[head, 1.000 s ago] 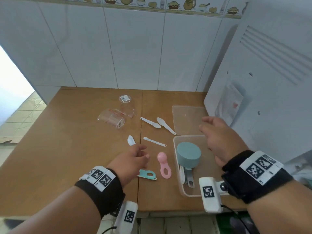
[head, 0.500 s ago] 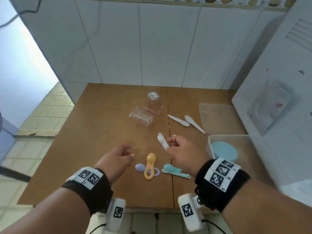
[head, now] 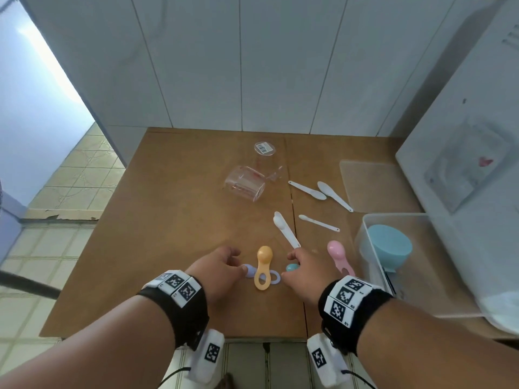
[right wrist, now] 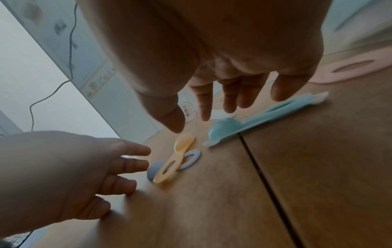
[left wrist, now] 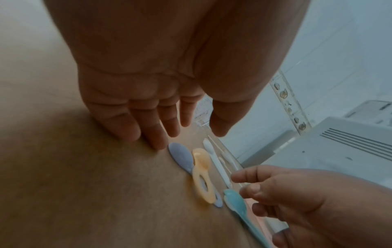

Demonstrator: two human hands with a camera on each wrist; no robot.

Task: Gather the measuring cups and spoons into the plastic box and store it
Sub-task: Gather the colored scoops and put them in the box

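Both hands hover low over a cluster of coloured measuring spoons near the table's front edge. My left hand (head: 236, 263) (left wrist: 186, 135) is open, fingers straight, a fingertip at the lavender spoon (head: 248, 270) (left wrist: 180, 155). An orange spoon (head: 264, 266) (right wrist: 169, 166) lies across the lavender one. My right hand (head: 292, 258) (right wrist: 212, 117) is open over the teal spoon (head: 292, 267) (right wrist: 224, 130), holding nothing. A pink spoon (head: 338, 255) lies just right of it. The clear plastic box (head: 393, 215) at the right holds a blue cup (head: 389, 245).
Several white spoons (head: 286, 231) lie mid-table. Behind them are two clear measuring cups (head: 244, 186), one on its side. The box lid (head: 373, 186) lies flat behind the box. A white appliance (head: 463, 164) borders the wooden table (head: 168, 220) on the right.
My right hand has swung from above the box leftward and down to the coloured spoons. My left hand has eased forward to the lavender spoon. The head view has shifted left.
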